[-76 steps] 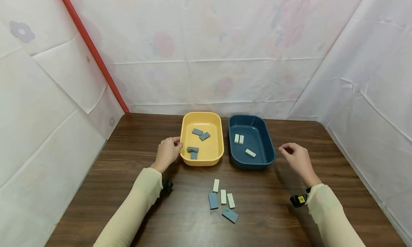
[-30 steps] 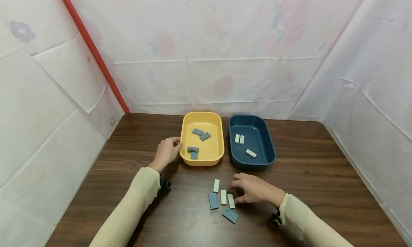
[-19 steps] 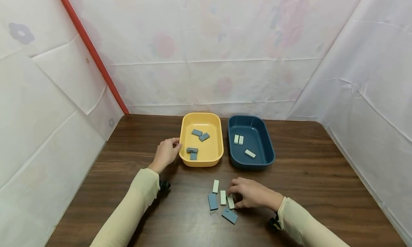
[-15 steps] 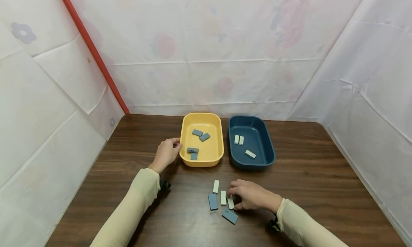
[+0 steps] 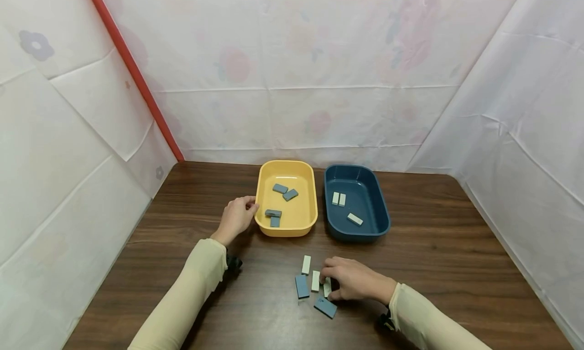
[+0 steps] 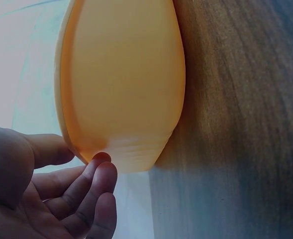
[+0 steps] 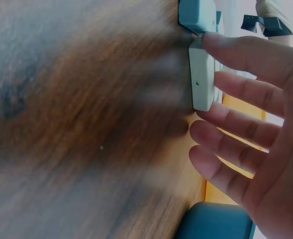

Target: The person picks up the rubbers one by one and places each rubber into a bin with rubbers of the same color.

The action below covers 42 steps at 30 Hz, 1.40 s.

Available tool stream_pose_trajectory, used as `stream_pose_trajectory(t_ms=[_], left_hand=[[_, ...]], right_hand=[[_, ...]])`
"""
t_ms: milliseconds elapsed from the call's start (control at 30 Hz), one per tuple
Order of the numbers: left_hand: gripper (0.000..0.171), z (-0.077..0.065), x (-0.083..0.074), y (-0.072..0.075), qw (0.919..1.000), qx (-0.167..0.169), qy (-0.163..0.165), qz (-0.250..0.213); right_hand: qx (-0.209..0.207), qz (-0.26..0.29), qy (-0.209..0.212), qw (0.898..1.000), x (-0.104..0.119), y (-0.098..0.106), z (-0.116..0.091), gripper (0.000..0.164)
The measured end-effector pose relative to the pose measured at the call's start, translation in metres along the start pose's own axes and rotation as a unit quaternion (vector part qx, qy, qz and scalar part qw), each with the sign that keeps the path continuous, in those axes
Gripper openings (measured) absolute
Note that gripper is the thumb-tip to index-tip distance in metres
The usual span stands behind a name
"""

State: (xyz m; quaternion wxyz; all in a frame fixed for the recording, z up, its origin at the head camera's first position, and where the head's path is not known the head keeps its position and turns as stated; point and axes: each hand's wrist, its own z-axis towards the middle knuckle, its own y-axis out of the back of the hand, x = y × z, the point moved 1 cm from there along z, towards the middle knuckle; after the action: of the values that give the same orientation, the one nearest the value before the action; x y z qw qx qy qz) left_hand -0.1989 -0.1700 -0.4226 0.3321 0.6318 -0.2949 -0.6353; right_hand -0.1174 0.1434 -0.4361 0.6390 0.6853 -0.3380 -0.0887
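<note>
In the head view my right hand (image 5: 358, 280) pinches a pale block (image 5: 327, 288) lengthwise on the table; the right wrist view shows the thumb at one end of that block (image 7: 202, 79) and a fingertip at the other. My left hand (image 5: 236, 219) holds the left rim of the yellow tray (image 5: 312, 208), with the thumb on one side and curled fingers on the other in the left wrist view. Two more pale blocks (image 5: 316, 281) and two blue-grey blocks (image 5: 302, 286) lie beside the right hand.
A dark blue tray (image 5: 380, 208) stands right of the yellow one, holding three pale blocks (image 5: 355, 219). Several blue-grey blocks (image 5: 280, 188) lie in the yellow tray. Both trays sit near the back of the wooden table (image 5: 182, 208), before a white sheet (image 5: 292, 76).
My right hand has come from beside the blue tray to the loose blocks and taken hold of the rightmost pale one, turning it slightly. The left hand stays at the yellow rim.
</note>
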Motion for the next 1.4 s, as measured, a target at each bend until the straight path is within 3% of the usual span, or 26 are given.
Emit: stream_pose_trajectory(t_ms=[333, 767, 900, 1067, 1400], left_hand=[[0.038, 0.000, 0.001, 0.000, 1.0000, 0.000, -0.001, -0.006], [0.037, -0.001, 0.000, 0.003, 0.9999, 0.002, 0.003, -0.013], [0.037, -0.002, -0.001, 0.003, 0.9998, 0.002, 0.005, -0.018], [0.037, -0.001, -0.001, 0.002, 0.9997, 0.005, 0.004, -0.023], [0.037, -0.001, 0.001, -0.001, 0.9996, 0.004, 0.009, -0.028]], right_hand=[[-0.024, 0.007, 0.001, 1.000, -0.005, 0.011, -0.003, 0.022], [-0.119, 0.000, 0.001, 0.993, -0.028, 0.073, -0.008, 0.017], [-0.140, 0.014, -0.030, 0.990, -0.041, 0.092, -0.007, 0.016], [-0.136, 0.032, -0.080, 0.987, -0.061, 0.104, -0.005, 0.019], [-0.096, 0.052, -0.147, 0.983, -0.091, 0.099, 0.011, 0.018]])
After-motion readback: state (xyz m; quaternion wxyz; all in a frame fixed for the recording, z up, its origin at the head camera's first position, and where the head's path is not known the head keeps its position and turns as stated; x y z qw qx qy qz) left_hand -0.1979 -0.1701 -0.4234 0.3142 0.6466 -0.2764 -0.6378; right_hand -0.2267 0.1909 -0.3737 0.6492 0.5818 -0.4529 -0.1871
